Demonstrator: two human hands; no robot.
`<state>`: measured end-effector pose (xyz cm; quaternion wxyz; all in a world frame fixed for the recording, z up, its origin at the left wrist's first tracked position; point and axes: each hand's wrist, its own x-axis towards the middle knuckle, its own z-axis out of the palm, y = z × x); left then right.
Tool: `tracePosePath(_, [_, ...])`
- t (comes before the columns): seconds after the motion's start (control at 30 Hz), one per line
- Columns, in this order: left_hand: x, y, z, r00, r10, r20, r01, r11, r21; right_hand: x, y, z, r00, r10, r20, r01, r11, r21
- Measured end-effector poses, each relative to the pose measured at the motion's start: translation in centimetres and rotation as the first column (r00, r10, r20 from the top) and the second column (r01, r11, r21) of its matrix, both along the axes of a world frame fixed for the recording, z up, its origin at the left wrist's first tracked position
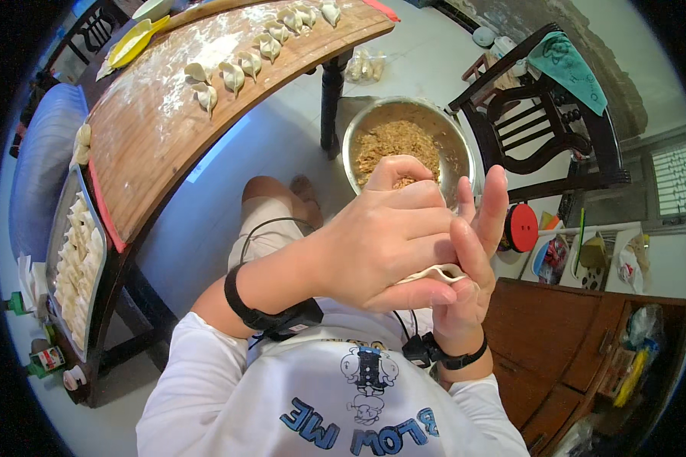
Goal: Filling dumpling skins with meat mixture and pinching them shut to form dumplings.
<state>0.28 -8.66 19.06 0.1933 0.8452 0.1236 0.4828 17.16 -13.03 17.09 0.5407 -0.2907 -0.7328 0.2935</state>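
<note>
My two hands meet in front of my chest around a dumpling (438,274), of which only a pale, wavy wrapper edge shows, with a small dark gap in it. Closed around it, my left hand (396,244) has its fingers curled and hides most of it. My right hand (476,251) presses in from the other side at the wrapper's edge, two of its fingers pointing up. Beyond the hands stands a steel bowl (348,148) of brownish minced filling (400,143), partly covered by my left knuckles.
A floured wooden board (141,160) lies on the table at left, with several shaped dumplings (232,77) and a yellow scoop (132,42). A tray (99,305) full of dumplings sits beside it. A dark chair (541,129) stands right, above a brown cabinet (541,327).
</note>
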Motion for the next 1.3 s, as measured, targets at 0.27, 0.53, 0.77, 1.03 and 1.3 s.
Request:
tracePosePath(0.27, [-0.4,-0.3,0.2,1.0,-0.003,0.023,0.003,1.0,-0.015,-0.2,0.4,0.5,0.989,-0.095,0.113,0.066,0.969,0.237])
tracePosePath(0.53, [0.7,-0.9,-1.1,0.987,0.128,0.098,-0.135,0.989,0.062,-0.6,0.4,1.5,0.912,-0.245,0.329,0.112,0.921,0.374])
tracePosePath(0.77, [1.2,-1.4,-2.3,0.99,0.124,-0.067,-0.124,0.992,-0.001,-1.6,0.7,0.7,0.955,-0.181,0.235,0.084,0.926,0.369])
tracePosePath(1.03, [0.8,-0.7,-3.9,0.993,0.113,0.039,-0.108,0.987,-0.12,-0.4,1.7,-0.1,0.91,-0.237,0.34,0.172,0.962,0.21])
tracePosePath(1.3, [-1.4,-1.2,-2.9,0.977,-0.204,-0.06,0.109,0.723,-0.682,-0.1,1.9,-0.4,0.944,-0.179,0.278,0.155,0.982,0.106])
